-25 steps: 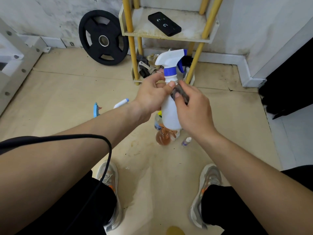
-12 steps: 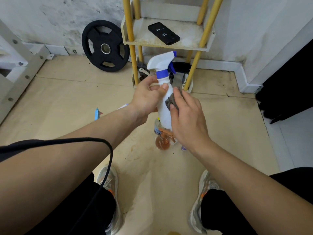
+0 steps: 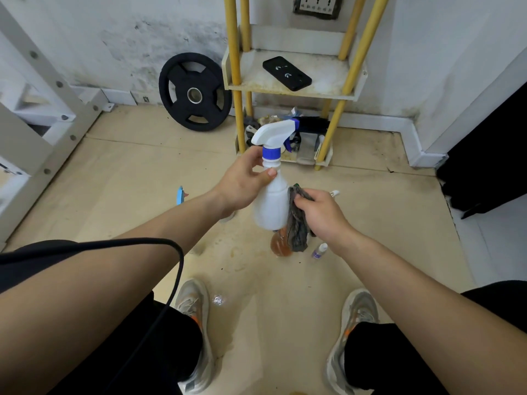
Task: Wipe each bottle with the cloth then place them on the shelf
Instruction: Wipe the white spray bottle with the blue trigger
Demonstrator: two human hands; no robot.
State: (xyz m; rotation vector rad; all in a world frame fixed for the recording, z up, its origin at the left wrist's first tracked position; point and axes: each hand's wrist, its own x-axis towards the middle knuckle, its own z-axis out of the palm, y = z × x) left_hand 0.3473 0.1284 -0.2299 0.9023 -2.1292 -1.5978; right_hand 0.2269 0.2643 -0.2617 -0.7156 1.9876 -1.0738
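My left hand [image 3: 245, 181] grips the neck of a white spray bottle [image 3: 271, 203] with a blue collar, held upright above the floor. My right hand [image 3: 322, 215] holds a grey cloth [image 3: 296, 223] that hangs beside the bottle's lower right side. An orange-brown bottle [image 3: 281, 245] stands on the floor below, partly hidden by the cloth. A small white bottle [image 3: 319, 250] lies to its right. The yellow-posted shelf [image 3: 328, 91] stands ahead against the wall with a black phone [image 3: 286, 73] on it.
A black weight plate [image 3: 195, 92] leans on the wall left of the shelf. Clutter fills the shelf's bottom tier [image 3: 302, 158]. A blue item [image 3: 180, 195] lies on the floor at left. A white metal frame [image 3: 42, 115] stands far left. My shoes [image 3: 194, 303] are below.
My right hand has come off the bottle's body and moved down to the right, with the cloth now hanging loose beside it. The view has tilted up slightly.
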